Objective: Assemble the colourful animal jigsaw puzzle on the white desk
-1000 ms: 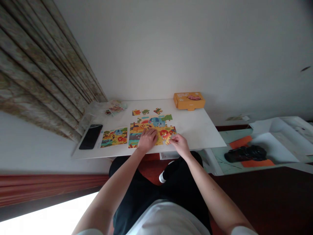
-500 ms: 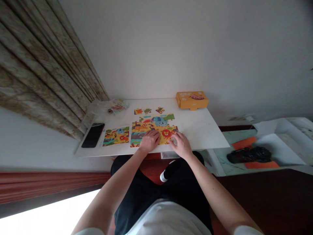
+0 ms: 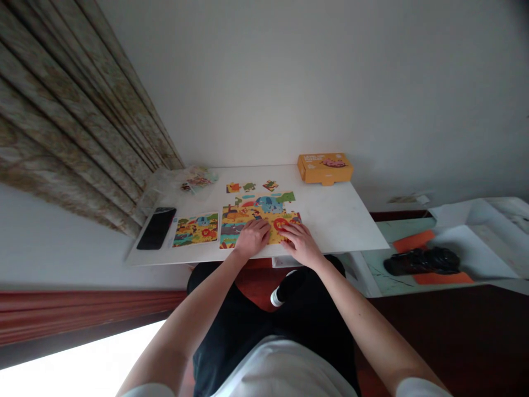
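A partly joined jigsaw puzzle [image 3: 232, 216] with bright animal pictures lies near the table's front edge. Its upper edge is uneven, with a blue elephant and a green piece standing out. My left hand [image 3: 253, 238] rests on the puzzle's lower middle, fingers lying on the pieces and a little bent. On the lower right part lies my right hand [image 3: 303, 243], its fingers stretched over the red lion and covering part of it. Behind the puzzle are loose pieces: an orange one [image 3: 233, 188], a green one [image 3: 249, 187] and a multicoloured one [image 3: 270, 185].
Left of the puzzle lies a printed picture card [image 3: 195, 229], with a black phone [image 3: 157, 228] beside it. A clear plastic bag [image 3: 198, 180] sits at the back left of the white table [image 3: 339, 220]. A yellow puzzle box [image 3: 325, 169] stands at the back right.
My right hand has shifted slightly left and its fingers have flattened from a bent pose onto the lion. My left hand has stayed in place.
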{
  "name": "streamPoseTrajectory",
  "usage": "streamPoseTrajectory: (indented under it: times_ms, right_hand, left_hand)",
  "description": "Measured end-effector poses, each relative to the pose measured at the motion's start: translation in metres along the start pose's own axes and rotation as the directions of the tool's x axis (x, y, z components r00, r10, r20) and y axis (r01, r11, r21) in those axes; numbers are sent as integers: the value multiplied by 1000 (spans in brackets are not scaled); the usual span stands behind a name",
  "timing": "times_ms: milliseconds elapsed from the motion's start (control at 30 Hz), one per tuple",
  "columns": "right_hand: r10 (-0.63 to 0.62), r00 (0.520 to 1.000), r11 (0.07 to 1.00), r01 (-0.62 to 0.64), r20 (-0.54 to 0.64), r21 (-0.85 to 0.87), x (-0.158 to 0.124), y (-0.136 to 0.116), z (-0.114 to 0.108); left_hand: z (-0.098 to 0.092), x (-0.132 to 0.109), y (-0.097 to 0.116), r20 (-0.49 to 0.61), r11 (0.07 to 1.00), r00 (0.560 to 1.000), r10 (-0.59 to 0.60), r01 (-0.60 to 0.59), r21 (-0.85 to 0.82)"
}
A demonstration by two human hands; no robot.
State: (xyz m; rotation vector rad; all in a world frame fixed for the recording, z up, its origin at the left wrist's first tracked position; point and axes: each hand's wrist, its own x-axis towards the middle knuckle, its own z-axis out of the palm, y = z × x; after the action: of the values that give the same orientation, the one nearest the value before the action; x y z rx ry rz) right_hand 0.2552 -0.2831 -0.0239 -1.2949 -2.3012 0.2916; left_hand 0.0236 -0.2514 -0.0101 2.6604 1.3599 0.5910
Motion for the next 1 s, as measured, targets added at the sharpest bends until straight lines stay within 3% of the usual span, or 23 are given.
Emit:
streamPoseTrajectory:
  times_ms: [133, 300, 433, 767, 867, 933, 1000]
  right_hand:
    - [3, 1000, 1000, -3, -15, 14, -2, 6, 1]
    - [162, 975, 986, -166, -153, -17, -10, 35, -1]
    - [171, 975, 981, -182, -141, -69, -15, 48, -1]
    - [163, 967, 981, -179, -196, -68, -17, 45, 4]
    - [194, 941, 979, -203, -278, -2, -15, 48, 4]
    - [247, 904, 966, -256, -348, 21, -13, 50, 5]
    - [301, 874, 945, -328, -382, -6, -10, 50, 6]
  left_hand:
    - [-1, 1, 6, 28, 1000, 999, 23, -24, 16]
    - [4, -2, 22, 112, 989, 983, 146, -142, -42]
    - [11, -3, 25, 200, 986, 967, 159, -147, -77]
    - [16, -9, 26, 157, 983, 973, 168, -152, -105]
    - [17, -1, 13, 82, 988, 990, 115, -106, -110]
    - [12, 14, -11, 0, 996, 1000, -14, 14, -89]
    - [2, 34, -46, -89, 976, 972, -216, 212, -55]
